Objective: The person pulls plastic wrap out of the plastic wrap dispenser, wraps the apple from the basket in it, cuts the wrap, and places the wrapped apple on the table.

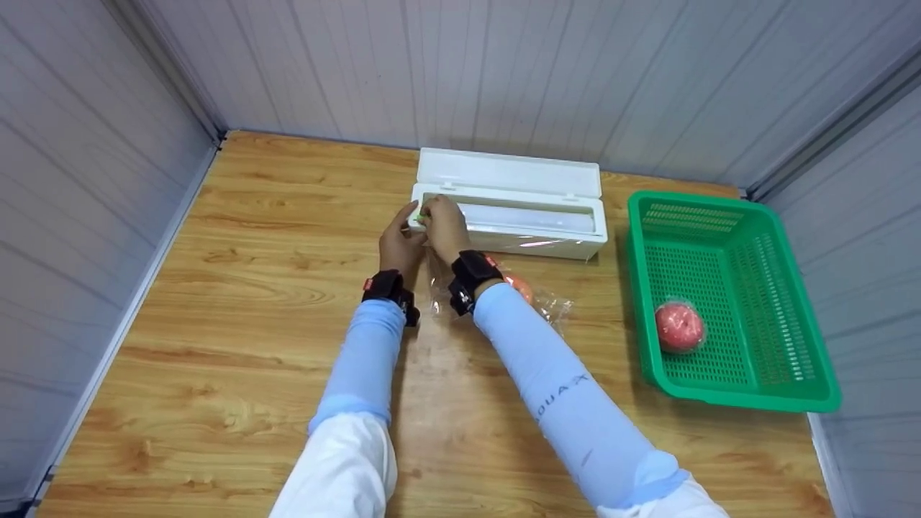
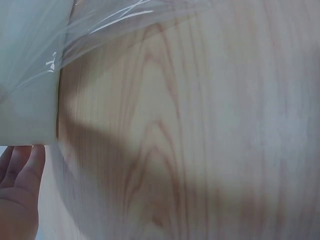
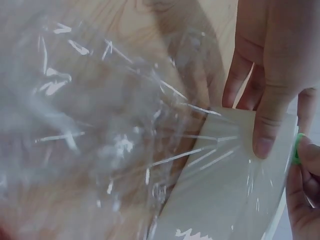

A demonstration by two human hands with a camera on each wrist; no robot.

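- Hands meet at the left end of the white wrap dispenser, which sits open at the back of the desk, its lid tipped up toward the wall.
- The left hand braces the dispenser's left end; in the right wrist view its thumb presses flat on the white front face, so it steadies the box and does not pinch it.
- The right hand has its fingers closed on a small green slider at the dispenser's edge, from what little of them shows.
- A sheet of cling film runs from the dispenser over the desk toward the person, crinkled and shiny, lying under the right forearm.
- My read: the film is drawn out and the cutting step is in hand; the next move would call for running the slider along the slot to the right while the left hand keeps the box from shifting.
- An orange-red fruit sits on the film just beside the right wrist, partly hidden by the arm.
- A green basket stands well apart on the right, holding one wrapped red fruit.
- Nothing blocks the slot, though the right forearm over the loose film could drag it.
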